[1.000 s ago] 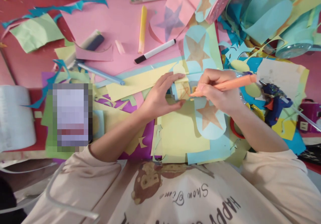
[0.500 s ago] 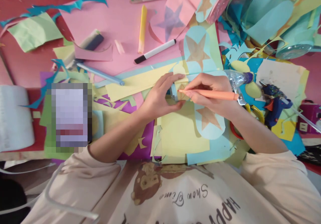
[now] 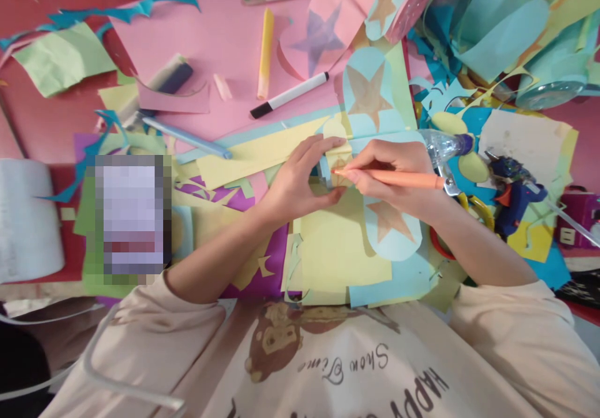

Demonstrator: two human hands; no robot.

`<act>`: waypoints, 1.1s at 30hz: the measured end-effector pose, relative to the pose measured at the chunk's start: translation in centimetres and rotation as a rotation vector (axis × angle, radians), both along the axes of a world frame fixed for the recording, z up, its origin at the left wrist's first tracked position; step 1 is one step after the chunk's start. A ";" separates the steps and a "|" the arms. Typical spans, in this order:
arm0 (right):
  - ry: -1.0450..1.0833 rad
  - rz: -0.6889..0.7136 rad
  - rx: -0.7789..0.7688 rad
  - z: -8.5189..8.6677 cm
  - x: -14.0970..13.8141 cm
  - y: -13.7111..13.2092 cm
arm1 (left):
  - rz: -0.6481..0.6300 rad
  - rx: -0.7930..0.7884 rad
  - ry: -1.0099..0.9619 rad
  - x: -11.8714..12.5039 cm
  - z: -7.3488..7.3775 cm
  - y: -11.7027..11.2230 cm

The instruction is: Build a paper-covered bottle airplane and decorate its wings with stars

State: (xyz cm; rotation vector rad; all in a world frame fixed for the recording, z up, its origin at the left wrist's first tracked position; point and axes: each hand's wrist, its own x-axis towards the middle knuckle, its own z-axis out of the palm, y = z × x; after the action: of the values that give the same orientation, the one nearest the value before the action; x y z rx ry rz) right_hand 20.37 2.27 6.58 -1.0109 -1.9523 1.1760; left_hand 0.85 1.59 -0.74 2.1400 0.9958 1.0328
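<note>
My right hand point(image 3: 394, 168) is closed round an orange marker point(image 3: 407, 179), its tip on a small pale yellow paper piece point(image 3: 338, 167) that bears an orange outline. My left hand point(image 3: 304, 177) grips that piece between the thumb below and the fingers above. Under my right wrist lies a light blue rounded cutout point(image 3: 392, 243) with a brown star, partly covered by the hand. Above my hands rests another blue cutout point(image 3: 368, 90) with a brown star. A yellow sheet point(image 3: 344, 243) spreads beneath my left thumb.
A black-and-white marker point(image 3: 289, 95), a yellow marker point(image 3: 265, 52) and a blue marker point(image 3: 187, 138) lie beyond my left hand. To the right are a clear bottle point(image 3: 443, 146), yellow-handled scissors point(image 3: 480, 209) and a blue glue gun point(image 3: 518, 205). A white roll point(image 3: 28, 221) stands far left.
The orange marker's tip has shifted very slightly over the small yellow paper piece. My left hand keeps its place and hold.
</note>
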 end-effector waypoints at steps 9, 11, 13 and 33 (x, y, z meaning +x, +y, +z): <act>0.039 0.001 -0.017 -0.2 0.3 0.2 | 0.010 -0.011 0.022 -0.1 -0.1 0.0; 0.026 0.002 -0.023 -0.1 0.3 0.3 | 0.008 -0.009 0.006 0.0 -0.1 0.0; 0.003 0.004 -0.020 0.1 0.3 0.4 | 0.007 -0.008 0.003 0.0 0.0 0.0; 0.001 -0.036 -0.064 0.2 0.6 0.8 | 0.021 -0.032 0.035 0.0 0.0 -0.1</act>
State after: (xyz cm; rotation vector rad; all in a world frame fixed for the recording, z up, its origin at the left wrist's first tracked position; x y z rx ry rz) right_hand 21.01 3.11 6.77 -1.0737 -1.8986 1.2253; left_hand 0.81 1.52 -0.74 2.1329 1.0464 0.9862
